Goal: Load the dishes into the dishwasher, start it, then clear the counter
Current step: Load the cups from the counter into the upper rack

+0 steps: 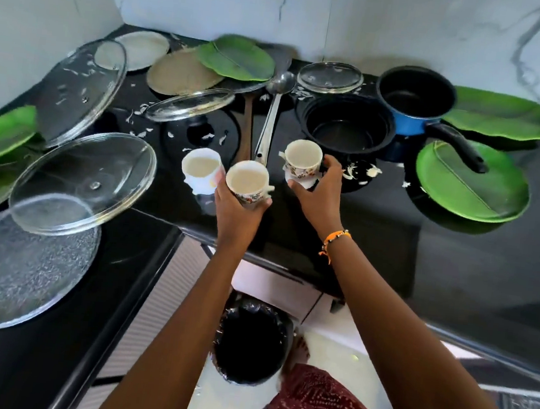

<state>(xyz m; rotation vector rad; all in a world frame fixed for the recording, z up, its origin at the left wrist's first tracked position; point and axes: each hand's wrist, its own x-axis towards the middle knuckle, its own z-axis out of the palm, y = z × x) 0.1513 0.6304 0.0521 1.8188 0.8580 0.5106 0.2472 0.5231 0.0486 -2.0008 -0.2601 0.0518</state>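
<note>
Cups are light but chippy ceramic, so grab around the body. Left hand [240, 206] fingers wrap one floral cup [247, 182]; right hand [316, 194] fingers curl round another cup [301, 162] on the table [375, 235], third cup [200, 172] just left.

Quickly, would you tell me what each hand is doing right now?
Left hand: holds two cups, a floral cup and a white cup.
Right hand: grips a third floral cup on the counter.
</note>
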